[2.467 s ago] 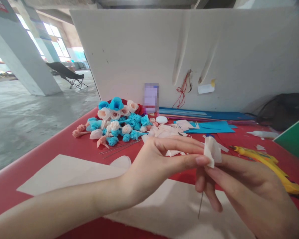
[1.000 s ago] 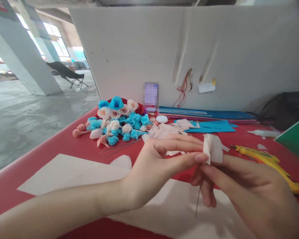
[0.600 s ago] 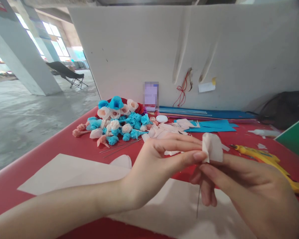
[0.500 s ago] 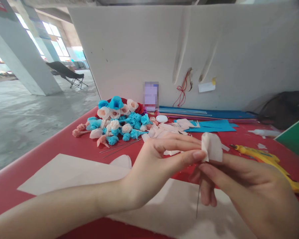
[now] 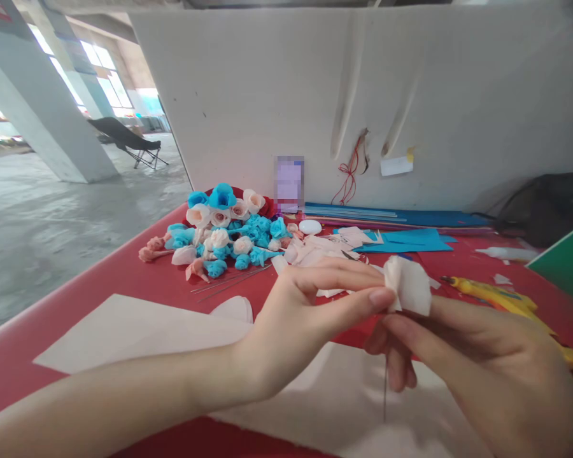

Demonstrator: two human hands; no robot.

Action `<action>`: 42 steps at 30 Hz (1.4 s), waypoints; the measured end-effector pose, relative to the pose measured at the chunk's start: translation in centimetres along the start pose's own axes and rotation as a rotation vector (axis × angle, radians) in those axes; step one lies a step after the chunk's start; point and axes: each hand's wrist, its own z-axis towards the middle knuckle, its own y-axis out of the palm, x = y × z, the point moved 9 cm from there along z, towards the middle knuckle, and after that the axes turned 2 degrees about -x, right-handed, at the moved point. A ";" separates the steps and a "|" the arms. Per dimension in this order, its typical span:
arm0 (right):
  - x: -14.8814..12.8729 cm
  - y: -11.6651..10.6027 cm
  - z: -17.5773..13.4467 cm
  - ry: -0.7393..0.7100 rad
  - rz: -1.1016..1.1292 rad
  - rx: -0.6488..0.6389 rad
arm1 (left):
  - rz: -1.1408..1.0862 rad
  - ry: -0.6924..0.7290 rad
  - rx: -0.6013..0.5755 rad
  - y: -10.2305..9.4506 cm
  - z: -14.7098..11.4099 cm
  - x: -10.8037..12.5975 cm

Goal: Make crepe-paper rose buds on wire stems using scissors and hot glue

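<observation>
My left hand (image 5: 305, 318) pinches the left edge of a small pale paper flower (image 5: 411, 286) between thumb and fingers. Below it, my right hand (image 5: 477, 356) is closed at the flower's base, thumb against fingers, around the top of a thin wire stem (image 5: 385, 394). The stem hangs nearly straight down from the right fingers. One pale petal flares out to the right of the rolled part of the flower. The exact contact at the base is hidden by the fingers.
Blue, white and pink paper flowers (image 5: 219, 239) are heaped at the back left. Pale paper sheets (image 5: 134, 334) lie on the red table (image 5: 172, 280). A yellow glue gun (image 5: 496, 298) lies at right, beyond it a white tube (image 5: 506, 254). A white panel (image 5: 248, 95) stands behind.
The flower has turned slightly, its petal now showing wider to the right. The lower end of the wire stem has swung a little to the right. Both hands have barely moved.
</observation>
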 end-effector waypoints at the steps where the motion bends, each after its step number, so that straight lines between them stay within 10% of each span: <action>1: -0.1 -0.1 0.0 -0.005 -0.022 0.018 | -0.010 -0.014 -0.006 0.1 0.0 -0.2; 23: 0.4 0.0 0.2 0.052 -0.105 -0.015 | -0.058 -0.083 0.039 -0.3 -0.2 -1.1; 29: 0.7 -1.5 -0.5 0.280 -0.133 0.081 | -0.019 0.000 -0.041 0.0 0.0 -0.3; 42: -0.4 -0.8 -0.2 0.079 -0.491 -0.294 | 0.603 0.331 -0.356 2.0 -0.1 2.6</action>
